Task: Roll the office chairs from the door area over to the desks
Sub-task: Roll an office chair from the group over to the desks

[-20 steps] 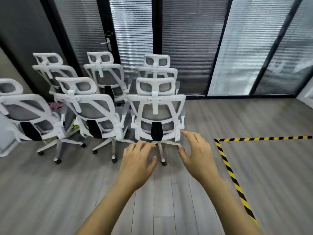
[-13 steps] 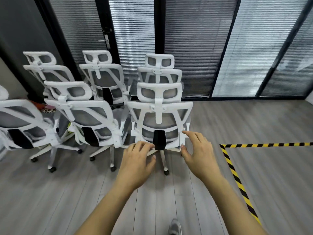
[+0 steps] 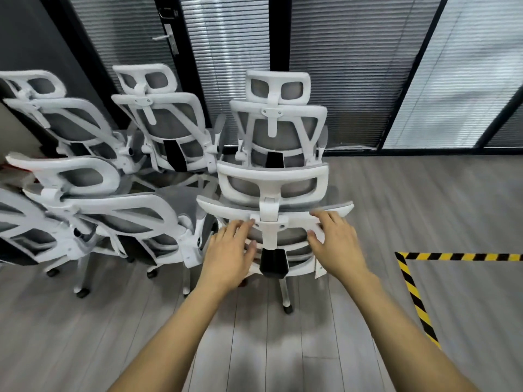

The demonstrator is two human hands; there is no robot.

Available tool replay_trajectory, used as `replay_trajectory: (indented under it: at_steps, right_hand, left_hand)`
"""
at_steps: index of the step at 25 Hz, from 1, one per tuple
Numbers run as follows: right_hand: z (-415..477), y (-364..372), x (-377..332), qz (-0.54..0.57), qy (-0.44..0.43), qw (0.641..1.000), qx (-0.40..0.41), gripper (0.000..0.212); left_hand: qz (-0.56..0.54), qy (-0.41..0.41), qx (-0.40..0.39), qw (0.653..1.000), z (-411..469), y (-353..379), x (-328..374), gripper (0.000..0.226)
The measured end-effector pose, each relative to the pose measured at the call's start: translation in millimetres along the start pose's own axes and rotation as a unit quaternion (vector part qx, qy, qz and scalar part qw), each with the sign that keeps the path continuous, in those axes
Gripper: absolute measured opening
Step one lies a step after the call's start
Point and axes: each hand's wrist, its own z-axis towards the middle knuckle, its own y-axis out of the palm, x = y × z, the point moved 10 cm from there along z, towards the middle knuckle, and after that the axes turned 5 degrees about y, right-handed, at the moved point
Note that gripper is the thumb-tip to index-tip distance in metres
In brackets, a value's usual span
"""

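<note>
Several white-framed office chairs with grey mesh stand bunched in front of a glass door. The nearest chair [image 3: 273, 190] shows me its back, right in front of me. My left hand [image 3: 230, 254] reaches to the left part of its backrest frame, fingers spread and just at the white frame. My right hand [image 3: 336, 243] lies against the right part of the frame, thumb under the bar, fingers apart. Neither hand is closed around the frame. A second chair [image 3: 278, 120] stands directly behind it.
More chairs crowd the left side [image 3: 113, 219] and the back left [image 3: 167, 120]. The door handle [image 3: 167, 38] is behind them. Yellow-black floor tape [image 3: 413, 287] marks a corner at the right. Grey wood floor stretches to the right and behind the nearest chair.
I have stepped closer to the chairs. Both hands have risen from the lower back of the nearest chair up to its upper backrest frame.
</note>
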Motion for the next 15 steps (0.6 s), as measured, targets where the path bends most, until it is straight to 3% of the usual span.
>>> replay_trajectory:
  at_steps: [6, 15]
  right_hand:
    - [71, 48, 35, -0.088, 0.041, 0.995, -0.026, 0.044]
    - [57, 57, 33, -0.144, 0.065, 0.986, 0.047, 0.058]
  left_hand:
    - [0.032, -0.025, -0.068, 0.997, 71, 56, -61, 0.048]
    - [0.019, 0.040, -0.029, 0.999, 82, 68, -89, 0.038]
